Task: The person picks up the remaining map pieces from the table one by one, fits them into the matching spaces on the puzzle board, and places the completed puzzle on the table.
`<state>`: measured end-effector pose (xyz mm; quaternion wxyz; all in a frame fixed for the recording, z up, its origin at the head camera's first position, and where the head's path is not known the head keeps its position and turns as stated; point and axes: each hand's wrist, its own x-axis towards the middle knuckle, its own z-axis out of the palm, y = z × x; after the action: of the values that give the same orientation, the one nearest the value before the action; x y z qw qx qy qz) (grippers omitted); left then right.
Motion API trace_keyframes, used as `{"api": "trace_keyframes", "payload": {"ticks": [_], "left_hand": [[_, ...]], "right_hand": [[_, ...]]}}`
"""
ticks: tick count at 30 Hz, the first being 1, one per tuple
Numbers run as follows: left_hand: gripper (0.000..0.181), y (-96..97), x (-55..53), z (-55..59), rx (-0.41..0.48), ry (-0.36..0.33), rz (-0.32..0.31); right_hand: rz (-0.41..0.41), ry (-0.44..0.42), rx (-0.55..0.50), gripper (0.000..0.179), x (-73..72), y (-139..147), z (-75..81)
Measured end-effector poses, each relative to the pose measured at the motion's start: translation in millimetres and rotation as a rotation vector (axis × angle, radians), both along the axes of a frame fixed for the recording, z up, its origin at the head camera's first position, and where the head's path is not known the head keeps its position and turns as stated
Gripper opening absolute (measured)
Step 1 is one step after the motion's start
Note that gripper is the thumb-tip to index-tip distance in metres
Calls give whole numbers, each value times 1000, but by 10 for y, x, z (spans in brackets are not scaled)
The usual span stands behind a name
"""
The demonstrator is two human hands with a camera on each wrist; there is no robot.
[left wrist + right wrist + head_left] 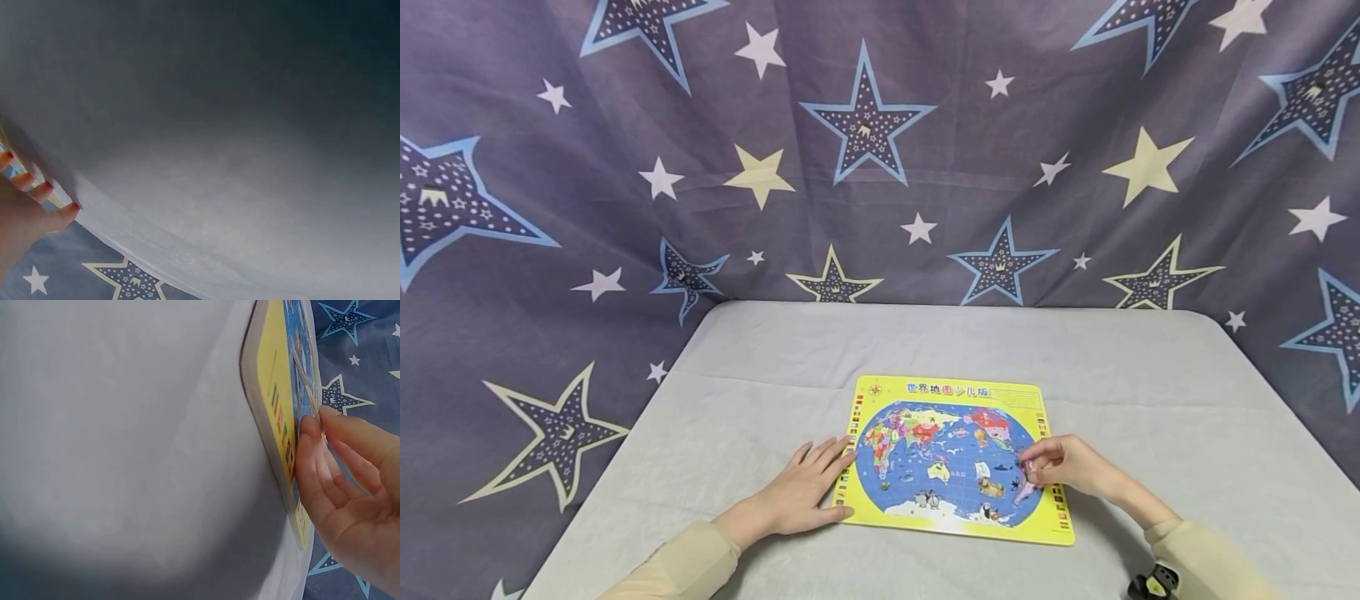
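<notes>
A yellow-framed world map puzzle board (951, 388) lies flat on the grey table (752, 392). My left hand (829, 460) rests flat on the table, its straight fingers touching the board's left edge; in the left wrist view the fingertips (44, 190) meet that edge. My right hand (1028, 468) is over the map's right side, fingers curled, pinching a small pinkish puzzle piece (1027, 490) at the map surface. In the right wrist view, thumb and fingers (315, 434) close on a thin piece edge against the board (275, 394).
A purple star-patterned cloth (880, 150) hangs behind and beside the table. The table's grey cover (219, 156) spreads around the board. A black wrist-worn camera (1153, 582) shows at the bottom right by my sleeve.
</notes>
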<state>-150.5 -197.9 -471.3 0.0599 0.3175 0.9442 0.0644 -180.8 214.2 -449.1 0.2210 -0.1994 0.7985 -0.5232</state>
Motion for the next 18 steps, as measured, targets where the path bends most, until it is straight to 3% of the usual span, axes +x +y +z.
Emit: {"api": "trace_keyframes", "payload": {"ticks": [18], "left_hand": [[77,7,12,12,16,-4,2]], "right_hand": [[19,88,21,37,4,-13,-51]]}}
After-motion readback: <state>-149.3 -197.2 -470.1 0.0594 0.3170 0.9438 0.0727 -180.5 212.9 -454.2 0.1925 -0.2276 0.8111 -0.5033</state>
